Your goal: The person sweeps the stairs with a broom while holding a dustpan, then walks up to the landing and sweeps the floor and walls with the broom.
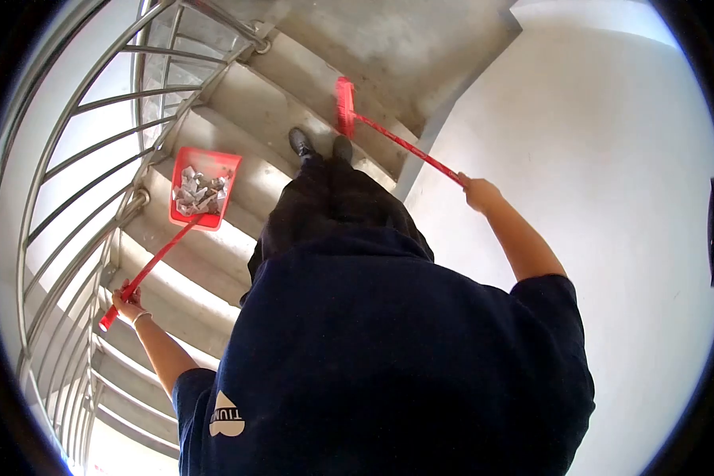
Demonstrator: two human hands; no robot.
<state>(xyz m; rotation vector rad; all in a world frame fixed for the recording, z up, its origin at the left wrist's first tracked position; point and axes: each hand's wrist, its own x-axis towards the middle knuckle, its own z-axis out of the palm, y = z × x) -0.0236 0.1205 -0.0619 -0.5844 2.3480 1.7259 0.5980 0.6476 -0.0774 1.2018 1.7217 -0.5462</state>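
Observation:
My left hand (128,300) is closed round the handle of a red long-handled dustpan (174,184), near the handle's end. Crumpled paper scraps (200,190) in white and grey lie in the pan, which is over the steps by the railing. With my right hand (481,193) I grip the end of a red broom's handle; the broom (408,147) reaches down to the left. Its red bristle head (345,105) is at a step just beyond my shoes, and I cannot tell whether the bristles touch it.
Concrete stairs (250,99) run from lower left up to a floor area (420,47) at the top. A metal railing (87,107) lines the left side. On the right stands a white wall (595,198). My dark shoes (301,143) are on a step.

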